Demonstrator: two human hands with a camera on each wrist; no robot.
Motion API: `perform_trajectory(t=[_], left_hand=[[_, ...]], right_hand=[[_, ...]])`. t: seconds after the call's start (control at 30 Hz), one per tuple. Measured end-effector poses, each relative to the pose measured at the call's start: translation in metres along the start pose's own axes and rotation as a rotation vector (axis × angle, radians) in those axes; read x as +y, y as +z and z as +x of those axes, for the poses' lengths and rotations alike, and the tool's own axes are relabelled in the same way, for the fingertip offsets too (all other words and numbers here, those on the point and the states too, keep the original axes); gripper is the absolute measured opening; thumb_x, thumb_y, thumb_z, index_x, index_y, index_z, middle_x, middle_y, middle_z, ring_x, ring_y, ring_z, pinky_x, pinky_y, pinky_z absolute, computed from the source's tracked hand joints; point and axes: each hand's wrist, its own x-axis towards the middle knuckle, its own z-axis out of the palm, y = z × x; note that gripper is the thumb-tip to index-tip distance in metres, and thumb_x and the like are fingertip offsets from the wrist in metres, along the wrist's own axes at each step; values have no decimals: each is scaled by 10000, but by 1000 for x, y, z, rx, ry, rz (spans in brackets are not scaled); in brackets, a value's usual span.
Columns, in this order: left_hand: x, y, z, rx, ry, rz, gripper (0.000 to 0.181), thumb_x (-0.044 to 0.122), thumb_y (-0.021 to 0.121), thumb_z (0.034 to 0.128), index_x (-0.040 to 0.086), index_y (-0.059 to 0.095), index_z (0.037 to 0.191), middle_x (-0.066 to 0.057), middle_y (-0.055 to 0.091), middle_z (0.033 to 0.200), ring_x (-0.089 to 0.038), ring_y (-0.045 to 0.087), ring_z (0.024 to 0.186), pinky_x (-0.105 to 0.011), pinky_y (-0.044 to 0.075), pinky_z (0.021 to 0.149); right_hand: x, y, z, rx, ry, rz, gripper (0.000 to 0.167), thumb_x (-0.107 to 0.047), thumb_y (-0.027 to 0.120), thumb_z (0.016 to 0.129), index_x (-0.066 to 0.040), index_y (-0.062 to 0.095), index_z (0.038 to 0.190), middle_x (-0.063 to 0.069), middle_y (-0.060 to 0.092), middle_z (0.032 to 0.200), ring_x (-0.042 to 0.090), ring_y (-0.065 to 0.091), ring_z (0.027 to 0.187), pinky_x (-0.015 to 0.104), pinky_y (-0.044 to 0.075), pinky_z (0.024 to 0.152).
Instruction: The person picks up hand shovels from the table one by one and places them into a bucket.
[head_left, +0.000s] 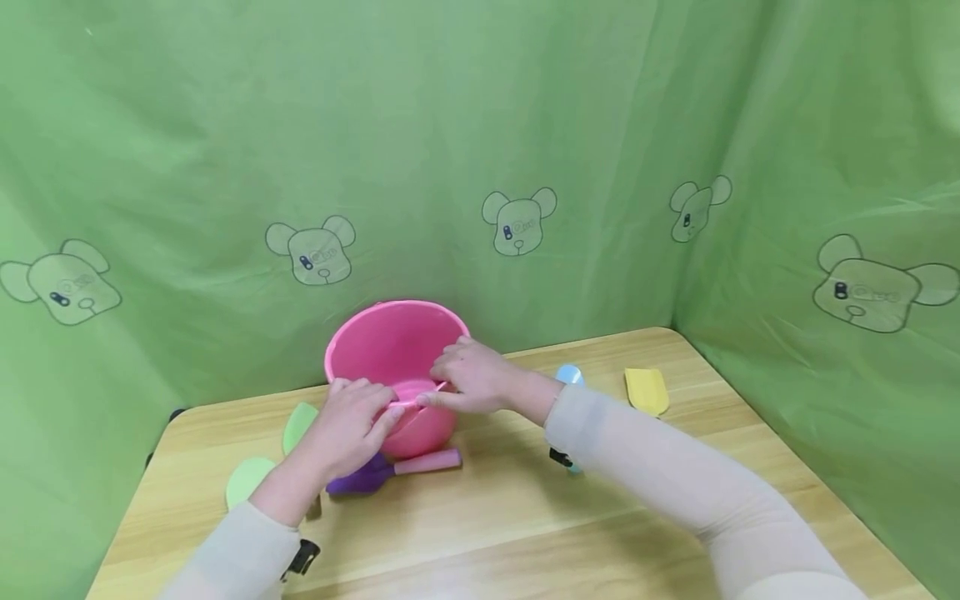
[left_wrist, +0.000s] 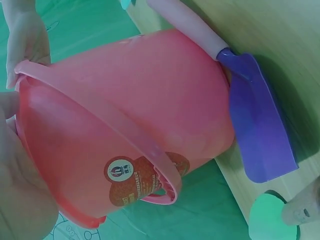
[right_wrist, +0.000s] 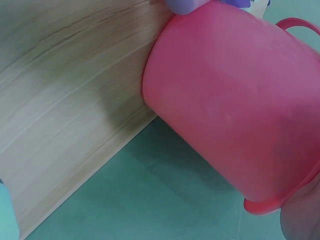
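Observation:
A pink bucket (head_left: 438,429) stands at the back of the table, its mouth toward me. My left hand (head_left: 348,425) grips the near rim, fingers over the edge and thumb in front. Close beside it, my right hand (head_left: 474,379) holds the rim a little farther right. The bucket's pink carrying handle (left_wrist: 110,112) slants across its outer side, over a brown label (left_wrist: 132,187) in the left wrist view. Against the bucket's foot lies a toy shovel with a purple blade (head_left: 363,477) and a pink grip (head_left: 429,462). The bucket's floor is partly hidden by my hands.
Two light green pieces (head_left: 251,479) (head_left: 298,423) lie left of the bucket, partly behind my left arm. To the right are a light blue piece (head_left: 570,374), mostly covered by my sleeve, and a yellow shovel blade (head_left: 647,391). Green curtains (head_left: 420,150) enclose the wooden table (head_left: 480,533).

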Motion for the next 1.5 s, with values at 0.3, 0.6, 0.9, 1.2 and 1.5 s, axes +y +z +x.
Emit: perform_trajectory(t=[0.3, 0.6, 0.9, 1.2, 1.5], left_hand=[[3, 0, 4, -5, 9, -8, 224, 332, 531, 1036, 220, 577, 848, 152, 490, 730, -113, 460, 774, -377, 345, 838], [11, 5, 11, -11, 43, -12, 225, 319, 532, 1035, 222, 544, 832, 143, 466, 722, -115, 443, 762, -386, 351, 834], [18, 10, 15, -15, 74, -32, 229, 306, 554, 1029, 213, 528, 821, 135, 454, 713, -117, 433, 757, -377, 347, 825], [24, 10, 16, -38, 76, -30, 228, 312, 531, 1037, 223, 510, 828, 124, 448, 722, -120, 426, 765, -376, 335, 829], [26, 11, 15, -51, 70, -20, 206, 315, 530, 1036, 227, 525, 851, 130, 457, 743, -112, 422, 776, -364, 333, 836]], right_hand=[[0, -4, -4, 1, 12, 24, 444, -567, 481, 986, -216, 548, 722, -109, 515, 674, 110, 471, 720, 330, 393, 791], [1, -5, -18, -18, 62, 23, 456, -582, 462, 990, -215, 570, 743, -105, 518, 688, 111, 483, 744, 343, 405, 814], [4, -4, -32, 1, 70, 2, 496, -624, 419, 993, -219, 583, 756, -118, 510, 703, 89, 476, 734, 317, 402, 794], [2, -5, -41, -2, 97, 16, 465, -600, 458, 987, -211, 601, 777, -116, 514, 722, 97, 479, 753, 333, 404, 813], [1, -5, -43, 27, 72, 7, 462, -588, 475, 986, -214, 553, 726, -107, 485, 681, 106, 457, 714, 323, 391, 779]])
